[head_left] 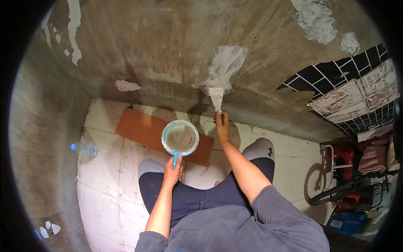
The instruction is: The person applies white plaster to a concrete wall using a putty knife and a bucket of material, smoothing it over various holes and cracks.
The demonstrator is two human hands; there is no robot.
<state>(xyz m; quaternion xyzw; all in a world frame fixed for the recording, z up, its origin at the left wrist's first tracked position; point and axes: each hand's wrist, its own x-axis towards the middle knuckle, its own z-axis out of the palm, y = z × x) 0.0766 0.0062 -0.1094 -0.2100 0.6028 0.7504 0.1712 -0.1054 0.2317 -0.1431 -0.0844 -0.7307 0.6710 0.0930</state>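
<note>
L. hand (172, 171) grips blue-handled pan (164, 138), frame ctr.; R. hand (222, 126) grips scraper (216, 99), blade at lower end of white wall patch (228, 61), upper ctr. Even coat prob. needs low blade angle, steady pressure.

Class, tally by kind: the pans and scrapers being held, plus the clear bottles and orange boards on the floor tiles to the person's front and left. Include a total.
Pans: 1
Scrapers: 1
Clear bottles: 1
Orange boards: 1
Total: 4
</note>
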